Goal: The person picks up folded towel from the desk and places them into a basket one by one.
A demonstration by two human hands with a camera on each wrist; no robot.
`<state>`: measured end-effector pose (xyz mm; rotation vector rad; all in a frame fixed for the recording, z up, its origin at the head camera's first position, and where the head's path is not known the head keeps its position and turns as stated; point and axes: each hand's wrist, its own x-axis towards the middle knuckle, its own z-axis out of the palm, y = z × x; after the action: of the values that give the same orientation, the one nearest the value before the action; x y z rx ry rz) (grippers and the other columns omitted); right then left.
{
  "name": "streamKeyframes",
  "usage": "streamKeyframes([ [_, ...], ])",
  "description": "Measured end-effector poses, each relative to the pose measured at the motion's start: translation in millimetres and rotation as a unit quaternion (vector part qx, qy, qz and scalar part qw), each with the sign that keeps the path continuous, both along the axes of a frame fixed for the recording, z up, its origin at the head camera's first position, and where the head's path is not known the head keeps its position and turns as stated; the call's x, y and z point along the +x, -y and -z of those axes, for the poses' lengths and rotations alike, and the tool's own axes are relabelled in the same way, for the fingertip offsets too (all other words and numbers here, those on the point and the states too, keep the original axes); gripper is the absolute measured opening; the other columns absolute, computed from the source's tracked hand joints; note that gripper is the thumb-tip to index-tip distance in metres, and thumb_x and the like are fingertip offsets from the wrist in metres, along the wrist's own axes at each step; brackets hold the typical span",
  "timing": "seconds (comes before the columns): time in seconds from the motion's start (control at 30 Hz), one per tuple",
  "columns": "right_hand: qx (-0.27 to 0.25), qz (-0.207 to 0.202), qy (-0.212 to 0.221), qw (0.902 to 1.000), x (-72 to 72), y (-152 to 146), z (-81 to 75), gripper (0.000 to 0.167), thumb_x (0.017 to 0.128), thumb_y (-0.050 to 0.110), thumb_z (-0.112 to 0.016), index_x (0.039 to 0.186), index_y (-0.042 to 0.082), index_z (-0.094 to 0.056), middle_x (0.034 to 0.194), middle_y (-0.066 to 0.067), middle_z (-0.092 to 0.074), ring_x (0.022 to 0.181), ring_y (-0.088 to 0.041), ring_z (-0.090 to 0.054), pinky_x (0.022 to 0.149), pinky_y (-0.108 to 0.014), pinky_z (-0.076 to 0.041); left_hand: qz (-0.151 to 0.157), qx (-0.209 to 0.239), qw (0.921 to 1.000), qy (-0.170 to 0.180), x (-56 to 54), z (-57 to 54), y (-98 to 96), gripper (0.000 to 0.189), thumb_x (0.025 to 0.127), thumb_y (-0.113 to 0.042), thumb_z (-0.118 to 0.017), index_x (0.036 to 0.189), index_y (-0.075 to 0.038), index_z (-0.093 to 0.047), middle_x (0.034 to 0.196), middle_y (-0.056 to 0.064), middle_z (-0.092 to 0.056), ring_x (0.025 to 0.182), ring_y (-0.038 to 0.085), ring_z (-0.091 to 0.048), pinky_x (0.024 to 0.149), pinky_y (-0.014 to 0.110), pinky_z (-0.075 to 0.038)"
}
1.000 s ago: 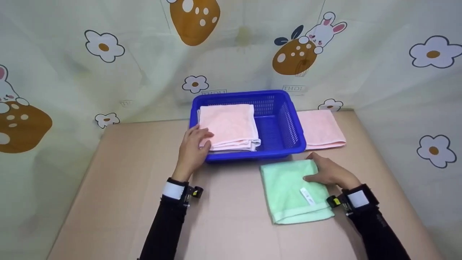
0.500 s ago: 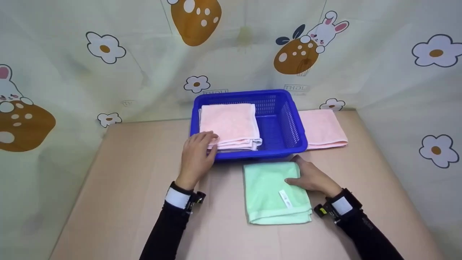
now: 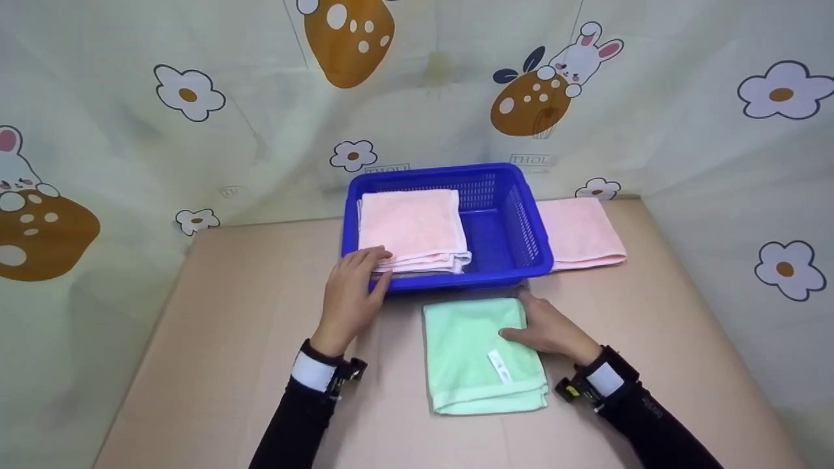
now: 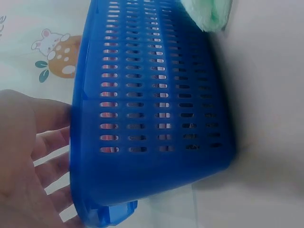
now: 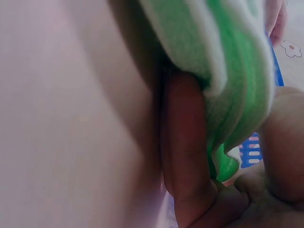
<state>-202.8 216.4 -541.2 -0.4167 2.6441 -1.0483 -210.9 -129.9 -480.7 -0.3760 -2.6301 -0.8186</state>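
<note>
A folded green towel (image 3: 472,355) with a white label lies in front of the blue basket (image 3: 456,283). My right hand (image 3: 554,332) grips its right side, thumb on top and fingers tucked beneath; in the right wrist view the green layers (image 5: 237,71) sit between thumb and fingers. My left hand (image 3: 346,299) rests at the basket's near left corner with relaxed fingers reaching over the rim, by a stack of folded pink towels (image 3: 410,221) inside. The left wrist view has the fingertips partly hidden behind the basket rim (image 4: 78,142).
Another folded pink towel (image 3: 580,233) lies right of the basket. The basket's right half shows its bare floor (image 3: 485,238). A patterned curtain (image 3: 260,130) closes off the back and sides of the tan tabletop (image 3: 241,312).
My right hand has drawn the green towel leftward across the table to in front of the basket, turning it slightly straighter. My left hand has shifted slightly down along the basket corner.
</note>
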Motion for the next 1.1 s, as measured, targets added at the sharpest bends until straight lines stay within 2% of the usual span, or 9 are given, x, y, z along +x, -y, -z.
streamKeyframes([
  [0.17, 0.002, 0.005, 0.003, 1.0, 1.9, 5, -1.2, 0.095, 0.09, 0.027, -0.08, 0.16, -0.005, -0.024, 0.14, -0.032, -0.058, 0.13, -0.04, -0.059, 0.112, -0.056, -0.046, 0.005, 0.011, 0.9978, -0.066, 11.6, -6.0, -5.2, 0.03, 0.096, -0.017, -0.074, 0.125, -0.012, -0.07, 0.132, 0.007, -0.068, 0.125, 0.03, -0.059, 0.106, 0.052, -0.047],
  [0.23, 0.0, 0.004, 0.004, 1.0, 2.2, 7, -1.5, 0.096, 0.09, 0.026, -0.08, 0.16, -0.004, -0.023, 0.141, -0.032, -0.058, 0.13, -0.04, -0.059, 0.112, -0.056, -0.046, 0.009, 0.014, 0.9958, -0.09, 16.8, -9.8, -8.6, 0.028, 0.094, -0.016, -0.076, 0.12, -0.011, -0.07, 0.122, 0.007, -0.07, 0.114, 0.028, -0.063, 0.097, 0.047, -0.052],
  [0.3, -0.004, 0.004, 0.005, 1.0, 2.2, 8, -1.9, 0.096, 0.09, 0.026, -0.08, 0.161, -0.003, -0.022, 0.142, -0.031, -0.057, 0.131, -0.04, -0.059, 0.113, -0.056, -0.045, 0.017, 0.005, 0.9959, -0.089, 23.1, -12.8, -12.0, 0.021, 0.093, -0.018, -0.077, 0.111, -0.01, -0.071, 0.106, 0.005, -0.072, 0.096, 0.023, -0.066, 0.084, 0.039, -0.055],
  [0.37, -0.006, 0.002, 0.004, 1.0, 2.2, 10, -2.3, 0.094, 0.09, 0.025, -0.08, 0.16, -0.002, -0.025, 0.141, -0.029, -0.059, 0.13, -0.038, -0.059, 0.112, -0.056, -0.046, 0.026, -0.012, 0.9984, -0.049, 30.3, -13.5, -15.0, 0.016, 0.093, -0.023, -0.077, 0.101, -0.011, -0.071, 0.09, 0.002, -0.071, 0.078, 0.017, -0.064, 0.069, 0.031, -0.054],
  [0.47, -0.007, -0.002, -0.001, 1.0, 2.3, 10, -3.2, 0.087, 0.089, 0.025, -0.08, 0.157, -0.002, -0.032, 0.137, -0.026, -0.062, 0.127, -0.037, -0.061, 0.11, -0.056, -0.047, 0.045, -0.05, 0.9964, 0.052, 41.5, -5.8, -15.6, 0.021, 0.095, -0.03, -0.075, 0.094, -0.01, -0.069, 0.074, 0.0, -0.067, 0.062, 0.012, -0.058, 0.055, 0.026, -0.049],
  [0.57, -0.006, -0.008, -0.004, 0.9999, 3.3, 9, -3.3, 0.085, 0.089, 0.024, -0.08, 0.155, -0.004, -0.034, 0.136, -0.027, -0.062, 0.127, -0.037, -0.06, 0.109, -0.056, -0.048, 0.068, -0.065, 0.9808, 0.171, 48.9, 8.9, -12.7, 0.034, 0.096, -0.038, -0.071, 0.099, -0.004, -0.068, 0.074, 0.003, -0.064, 0.062, 0.015, -0.056, 0.058, 0.031, -0.05],
  [0.7, -0.011, -0.004, 0.006, 0.9999, 5.3, 9, -2.5, 0.089, 0.09, 0.023, -0.079, 0.158, -0.003, -0.028, 0.14, -0.028, -0.059, 0.13, -0.037, -0.059, 0.112, -0.056, -0.046, 0.095, -0.029, 0.9557, 0.277, 45.0, 28.1, -12.0, 0.046, 0.098, -0.046, -0.067, 0.106, -0.001, -0.068, 0.083, 0.005, -0.064, 0.071, 0.018, -0.056, 0.069, 0.037, -0.051],
  [0.87, -0.013, -0.003, 0.015, 0.9998, 8.9, 15, -2.4, 0.079, 0.09, 0.024, -0.079, 0.152, -0.002, -0.037, 0.133, -0.023, -0.064, 0.125, -0.034, -0.062, 0.109, -0.054, -0.048, 0.115, 0.041, 0.9402, 0.318, 35.1, 40.1, -18.4, 0.045, 0.095, -0.048, -0.07, 0.103, -0.004, -0.064, 0.084, 0.002, -0.062, 0.072, 0.015, -0.055, 0.068, 0.031, -0.047],
  [1.1, -0.013, 0.001, 0.013, 0.9998, 11.5, 24, -4.5, 0.058, 0.089, 0.023, -0.081, 0.134, 0.005, -0.05, 0.118, -0.013, -0.067, 0.114, -0.027, -0.064, 0.104, -0.052, -0.051, 0.112, 0.033, 0.9471, 0.299, 32.7, 45.8, -21.9, 0.039, 0.092, -0.043, -0.076, 0.09, -0.009, -0.057, 0.075, -0.004, -0.051, 0.066, 0.014, -0.048, 0.061, 0.027, -0.038],
])
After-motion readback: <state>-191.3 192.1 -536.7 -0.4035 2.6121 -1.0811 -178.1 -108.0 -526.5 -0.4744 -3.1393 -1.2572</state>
